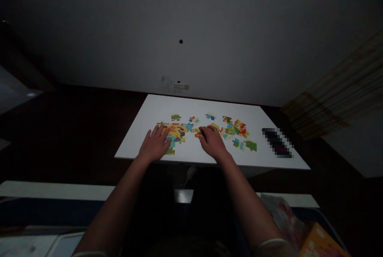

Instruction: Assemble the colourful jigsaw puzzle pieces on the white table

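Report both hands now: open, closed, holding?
Left hand: open, spread partly over the multicoloured joined jigsaw section.
Right hand: half-curled at a small yellow-orange jigsaw piece; grip cannot be told.

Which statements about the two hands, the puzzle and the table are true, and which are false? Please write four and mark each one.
1. The left hand lies partly over the joined puzzle section. True.
2. The right hand is on the curtain. False: it is over the table, at a puzzle piece.
3. Loose pieces lie to the right of the right hand. True.
4. The tabletop is black. False: it is white.
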Demonstrator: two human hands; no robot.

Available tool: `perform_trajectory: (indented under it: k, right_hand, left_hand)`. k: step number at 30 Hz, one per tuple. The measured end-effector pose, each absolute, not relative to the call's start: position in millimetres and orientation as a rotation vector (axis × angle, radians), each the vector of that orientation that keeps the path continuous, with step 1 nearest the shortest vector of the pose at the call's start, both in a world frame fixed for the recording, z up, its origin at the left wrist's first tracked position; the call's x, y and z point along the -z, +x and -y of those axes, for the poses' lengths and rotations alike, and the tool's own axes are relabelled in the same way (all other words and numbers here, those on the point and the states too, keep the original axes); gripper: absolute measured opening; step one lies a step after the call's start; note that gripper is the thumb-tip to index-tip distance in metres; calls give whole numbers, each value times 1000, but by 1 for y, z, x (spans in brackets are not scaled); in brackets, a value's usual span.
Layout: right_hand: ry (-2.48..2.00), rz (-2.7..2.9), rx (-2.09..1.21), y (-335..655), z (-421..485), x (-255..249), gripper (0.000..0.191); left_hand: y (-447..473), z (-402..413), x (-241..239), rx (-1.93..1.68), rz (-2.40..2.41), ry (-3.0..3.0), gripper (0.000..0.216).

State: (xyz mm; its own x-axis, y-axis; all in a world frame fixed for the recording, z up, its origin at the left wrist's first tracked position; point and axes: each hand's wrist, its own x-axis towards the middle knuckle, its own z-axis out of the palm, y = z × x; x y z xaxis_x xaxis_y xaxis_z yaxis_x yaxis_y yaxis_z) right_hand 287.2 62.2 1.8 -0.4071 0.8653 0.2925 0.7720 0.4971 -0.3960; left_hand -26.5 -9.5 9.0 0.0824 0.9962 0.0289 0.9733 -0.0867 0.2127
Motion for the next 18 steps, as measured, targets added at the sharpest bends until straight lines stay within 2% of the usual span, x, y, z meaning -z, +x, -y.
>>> perform_trajectory:
  k: [6, 18]
  right_hand:
    - [-1293, 2264, -324, 290, -63, 5, 37]
    - [-1158, 2114, -541, 269, -45, 0, 32]
  left_hand:
    - [-26, 9, -9, -254, -2031, 2184, 65]
    - [-25, 10, -11, -266, -2024, 2180, 66]
